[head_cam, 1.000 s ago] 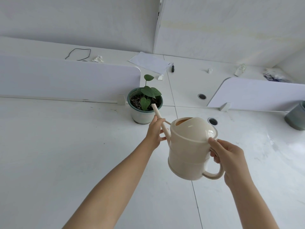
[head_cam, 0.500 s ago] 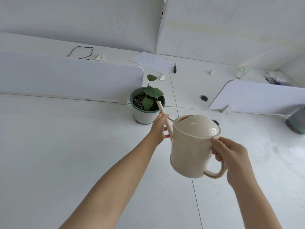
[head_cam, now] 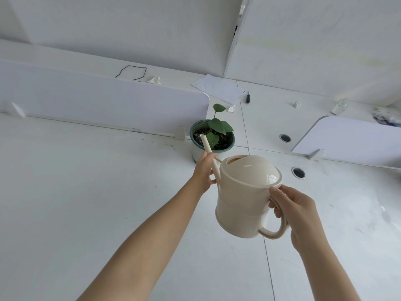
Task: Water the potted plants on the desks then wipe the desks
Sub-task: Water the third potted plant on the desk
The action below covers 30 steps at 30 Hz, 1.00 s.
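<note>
We held the cream watering can (head_cam: 245, 198) just right of the frame's centre, lifted clear of the white worktop (head_cam: 86, 192) and tipped toward the upper left. Both hands were closed on it. Our right hand (head_cam: 299, 216), at the can's lower right, gripped the loop handle with the fingers curled through it and the thumb pressed against the rim of the lid. Our left hand (head_cam: 204, 172), touching the can's left side, had its fingers wrapped round the lower part of the thin spout (head_cam: 207, 148). From that hand the spout ran up and to the left, and its tip lay over the dark soil of the potted plant (head_cam: 213, 135), near the left side of the rim; we could not tell whether water was running. The pot, white with a green rim and a few heart-shaped leaves, stood on the worktop directly above the left hand, just beside the rounded end of the left divider panel (head_cam: 97, 105). Beyond it, toward the top of the frame, lay a sheet of paper (head_cam: 219, 89), a black pen (head_cam: 248, 97), a loop of black cord (head_cam: 131, 72) and a crumpled tissue (head_cam: 154, 79).
</note>
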Tool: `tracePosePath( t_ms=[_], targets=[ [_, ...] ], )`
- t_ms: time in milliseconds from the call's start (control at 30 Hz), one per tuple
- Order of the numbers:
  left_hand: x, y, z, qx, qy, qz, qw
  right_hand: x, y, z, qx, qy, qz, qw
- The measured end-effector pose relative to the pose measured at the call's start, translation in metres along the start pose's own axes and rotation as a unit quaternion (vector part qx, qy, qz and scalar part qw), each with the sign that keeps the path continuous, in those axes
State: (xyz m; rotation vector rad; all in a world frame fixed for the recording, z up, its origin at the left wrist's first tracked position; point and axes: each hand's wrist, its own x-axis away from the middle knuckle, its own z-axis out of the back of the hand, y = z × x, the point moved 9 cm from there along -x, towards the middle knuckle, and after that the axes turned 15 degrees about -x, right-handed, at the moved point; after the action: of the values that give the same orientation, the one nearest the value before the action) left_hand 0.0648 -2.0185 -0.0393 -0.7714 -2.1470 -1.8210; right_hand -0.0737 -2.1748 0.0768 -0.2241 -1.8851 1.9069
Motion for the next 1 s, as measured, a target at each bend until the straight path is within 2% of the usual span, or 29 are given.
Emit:
tracePosePath(
  t_ms=[400,667,1000],
  targets=[
    [0.015,-0.017,-0.031,-0.038,-0.021,-0.018,0.999,0.022,0.021,0.046,-0.027,0.047,0.001,0.999],
    [0.038,-0.043,-0.037,-0.05,0.016,-0.038,0.998,0.036,0.071,0.08,-0.068,0.117,-0.029,0.99],
    [0.071,-0.07,0.007,-0.002,0.106,-0.081,0.991,0.044,0.118,0.066,-0.1,0.097,-0.068,0.988]
  ],
)
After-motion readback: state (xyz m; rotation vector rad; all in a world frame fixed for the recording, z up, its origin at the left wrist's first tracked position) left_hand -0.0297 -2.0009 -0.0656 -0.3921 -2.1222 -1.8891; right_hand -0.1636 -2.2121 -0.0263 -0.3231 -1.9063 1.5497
